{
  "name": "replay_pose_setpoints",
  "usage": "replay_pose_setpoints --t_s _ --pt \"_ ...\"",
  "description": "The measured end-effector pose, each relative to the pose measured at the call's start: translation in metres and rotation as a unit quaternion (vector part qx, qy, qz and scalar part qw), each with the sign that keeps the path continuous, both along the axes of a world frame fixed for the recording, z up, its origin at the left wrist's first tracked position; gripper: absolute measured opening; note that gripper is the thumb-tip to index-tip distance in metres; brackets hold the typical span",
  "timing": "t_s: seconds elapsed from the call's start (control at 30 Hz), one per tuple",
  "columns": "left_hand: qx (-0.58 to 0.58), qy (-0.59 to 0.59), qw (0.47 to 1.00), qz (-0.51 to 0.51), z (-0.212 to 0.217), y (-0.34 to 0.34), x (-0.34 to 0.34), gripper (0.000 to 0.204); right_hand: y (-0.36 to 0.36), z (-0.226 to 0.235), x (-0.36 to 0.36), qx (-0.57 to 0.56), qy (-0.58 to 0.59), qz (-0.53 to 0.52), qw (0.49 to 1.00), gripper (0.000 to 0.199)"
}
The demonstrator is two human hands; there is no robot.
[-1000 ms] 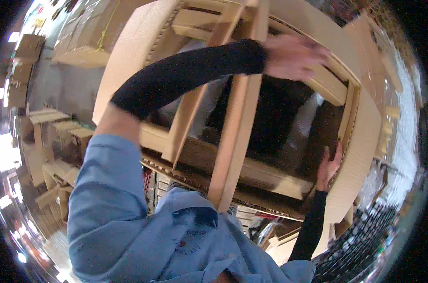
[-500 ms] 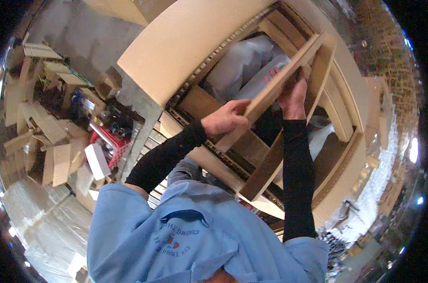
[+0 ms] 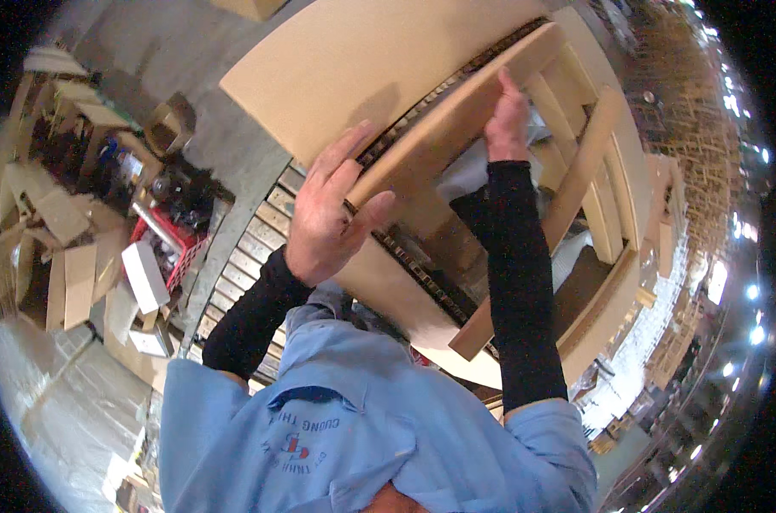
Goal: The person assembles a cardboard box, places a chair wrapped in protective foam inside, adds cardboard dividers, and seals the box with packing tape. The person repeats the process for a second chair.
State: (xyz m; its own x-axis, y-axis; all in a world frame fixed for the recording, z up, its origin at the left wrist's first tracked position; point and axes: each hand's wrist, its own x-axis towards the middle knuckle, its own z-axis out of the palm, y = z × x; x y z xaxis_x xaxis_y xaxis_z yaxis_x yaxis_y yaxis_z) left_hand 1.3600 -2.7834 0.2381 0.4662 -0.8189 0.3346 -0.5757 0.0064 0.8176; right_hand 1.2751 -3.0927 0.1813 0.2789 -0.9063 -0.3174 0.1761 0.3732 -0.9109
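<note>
From the head camera, the left hand point(image 3: 330, 214) is pressing against the near end of a long wooden slat point(image 3: 456, 120), fingers spread wide and lying nearly flat, the thumb hooking under the slat's lower edge; it is bracing rather than closing around it. The right hand point(image 3: 508, 115) is sitting farther along the same slat, fingers curling over its upper edge in a loose grasp, the palm facing away so how tightly it is closing cannot be told. The slat is running diagonally between the two hands, rising from the left hand toward the right one.

Just above the left hand a broad flat panel point(image 3: 362, 68) of pale board is lying, its corrugated edge touching the slat. Beyond the right hand a wooden frame point(image 3: 593, 162) of parallel rails is standing tilted. Under both hands, white wrapping point(image 3: 469, 175) is showing inside the frame. Well off to the left of the left hand, a red crate point(image 3: 179, 248) and cardboard pieces point(image 3: 67, 256) are lying on the floor. Both forearms are wearing black sleeves point(image 3: 516, 282) below a blue shirt point(image 3: 362, 427).
</note>
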Motion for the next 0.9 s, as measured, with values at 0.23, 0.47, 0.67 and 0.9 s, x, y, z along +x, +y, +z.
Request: replay_pose_setpoints --t_s 0.23,0.47,0.67,0.9 --pt "0.156 -0.162 0.971 -0.081 -0.024 -0.018 -0.014 0.027 0.013 -0.018 0.018 -0.102 0.042 -0.069 0.991 0.035" --pt "0.201 -0.322 0.911 -0.158 -0.053 -0.041 -0.006 0.069 -0.001 -0.043 0.022 -0.106 0.044 -0.062 0.991 0.041" --pt "0.078 -0.260 0.949 -0.163 -0.007 -0.114 -0.008 0.059 -0.005 -0.070 0.004 -0.110 0.082 -0.018 0.990 0.041" --pt "0.050 -0.446 0.891 -0.076 -0.096 -0.250 -0.009 0.046 -0.001 0.064 -0.124 -0.348 0.205 -0.129 0.906 0.084"
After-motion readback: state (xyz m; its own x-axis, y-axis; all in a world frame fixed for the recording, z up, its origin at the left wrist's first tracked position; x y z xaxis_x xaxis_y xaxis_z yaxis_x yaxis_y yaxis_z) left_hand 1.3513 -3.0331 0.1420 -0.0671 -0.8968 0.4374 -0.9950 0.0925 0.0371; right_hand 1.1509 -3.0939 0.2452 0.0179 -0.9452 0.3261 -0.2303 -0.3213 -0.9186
